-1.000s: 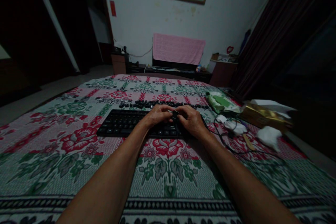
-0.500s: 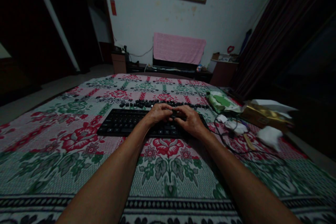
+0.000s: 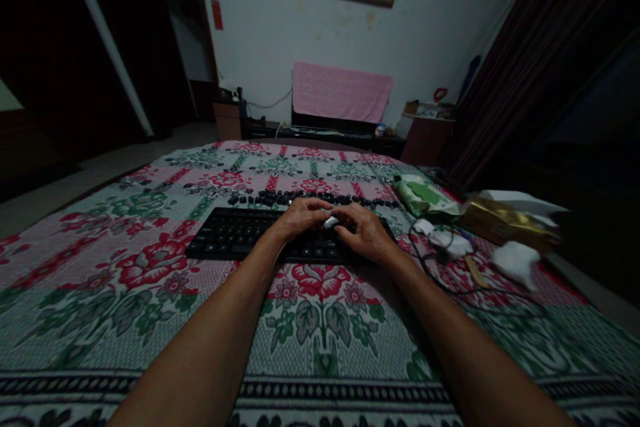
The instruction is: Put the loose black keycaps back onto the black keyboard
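Note:
A black keyboard (image 3: 235,233) lies on the flowered cloth (image 3: 310,307) of a bed or table. Both hands rest on its right half, fingertips meeting. My left hand (image 3: 303,215) has its fingers curled down onto the keys. My right hand (image 3: 364,230) is curled too, and a small pale object (image 3: 331,221) shows between the two hands' fingertips; I cannot make out what it is. A row of loose black keycaps (image 3: 280,198) lies just behind the keyboard.
To the right lie a green-and-white packet (image 3: 423,194), a black cable (image 3: 440,273), white wads (image 3: 515,260) and a gold box (image 3: 505,227). Behind stands a low cabinet under a pink cloth (image 3: 341,92).
The hands have stayed almost in place on the keyboard. A small pale object now shows between the fingertips where only dark keys showed before.

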`<state>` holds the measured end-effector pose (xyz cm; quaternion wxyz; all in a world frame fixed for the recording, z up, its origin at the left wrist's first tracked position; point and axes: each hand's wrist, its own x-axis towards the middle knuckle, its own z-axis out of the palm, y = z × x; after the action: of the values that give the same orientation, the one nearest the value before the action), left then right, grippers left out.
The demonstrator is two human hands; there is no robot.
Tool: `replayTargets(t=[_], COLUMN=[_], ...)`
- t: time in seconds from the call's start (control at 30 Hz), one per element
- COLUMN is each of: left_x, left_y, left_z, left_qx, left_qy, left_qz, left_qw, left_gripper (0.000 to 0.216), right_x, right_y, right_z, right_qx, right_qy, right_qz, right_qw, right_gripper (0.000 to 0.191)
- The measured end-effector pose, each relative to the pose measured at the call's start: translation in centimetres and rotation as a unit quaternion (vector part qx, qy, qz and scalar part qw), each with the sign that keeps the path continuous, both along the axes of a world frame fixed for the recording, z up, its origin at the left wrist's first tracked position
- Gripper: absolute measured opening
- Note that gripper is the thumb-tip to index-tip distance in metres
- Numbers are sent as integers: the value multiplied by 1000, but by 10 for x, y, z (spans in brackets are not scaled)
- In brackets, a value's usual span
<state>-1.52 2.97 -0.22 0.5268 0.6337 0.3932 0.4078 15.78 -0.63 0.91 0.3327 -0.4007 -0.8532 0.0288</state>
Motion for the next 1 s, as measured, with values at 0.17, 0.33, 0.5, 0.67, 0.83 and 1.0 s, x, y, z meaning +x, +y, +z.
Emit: replayTargets(t=[0.17, 0.33, 0.5, 0.67, 0.83, 1.0], left_x=[0, 0, 2, 2, -1, -4], left_y=[-1, -2, -6, -5, 0, 3], left_z=[2, 6, 8, 6, 3, -1], left_qx=[4, -28, -45, -30, -3, 9], left_qy=[-11, -16, -44, -57, -62, -50], left_qz=[11, 29, -12, 0, 22, 6], left_qw=[1000, 999, 998, 998, 998, 999], left_gripper=[30, 27, 28, 34, 35, 38], right_x=[1, -1, -3, -5, -5, -5], right_y=[0, 3, 3, 2, 2, 1], right_z=[-1, -5, -7, -8, -10, -9], right_qx=[-9, 20, 41, 19, -33, -45], right_qy=[-6, 19, 42, 63, 87, 88], right_qz=[-14, -84, -117, -124, -91, -79], right_qw=[1000, 996, 991, 990, 991, 992], right_gripper=[23, 21, 21, 20, 17, 16])
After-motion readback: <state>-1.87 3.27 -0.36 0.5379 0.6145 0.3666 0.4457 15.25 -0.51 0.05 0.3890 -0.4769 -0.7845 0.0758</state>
